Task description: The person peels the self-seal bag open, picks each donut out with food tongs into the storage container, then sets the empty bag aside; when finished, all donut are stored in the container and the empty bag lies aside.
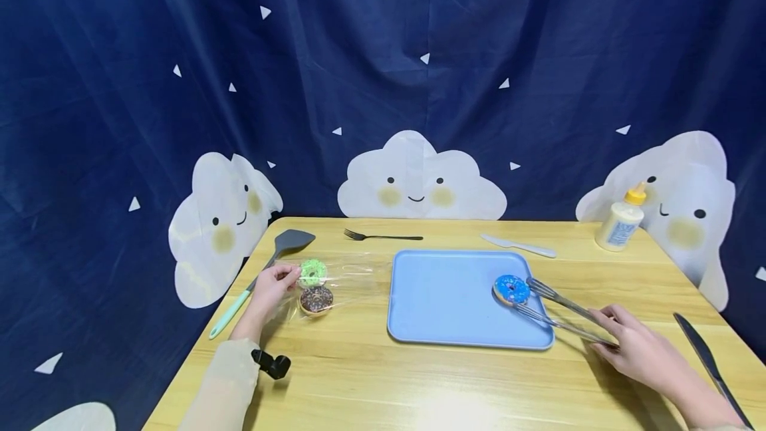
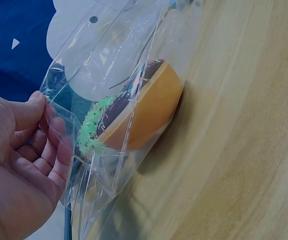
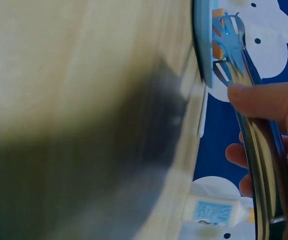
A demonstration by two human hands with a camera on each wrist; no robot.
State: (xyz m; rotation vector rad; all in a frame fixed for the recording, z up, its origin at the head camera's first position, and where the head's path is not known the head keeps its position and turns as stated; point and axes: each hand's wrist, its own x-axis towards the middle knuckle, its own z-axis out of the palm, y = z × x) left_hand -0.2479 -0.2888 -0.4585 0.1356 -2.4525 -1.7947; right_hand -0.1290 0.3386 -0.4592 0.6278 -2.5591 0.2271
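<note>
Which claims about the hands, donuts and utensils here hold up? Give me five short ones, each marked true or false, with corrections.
1. The left hand pinches a clear plastic bag. True.
2. The right hand holds nothing. False: it grips metal tongs.
3. The blue-frosted donut is at the tips of the tongs. True.
4. The black fork lies on the blue tray. False: it lies on the wooden table, farther back than the tray.
5. The green-frosted donut and the chocolate donut are both inside the bag. True.
</note>
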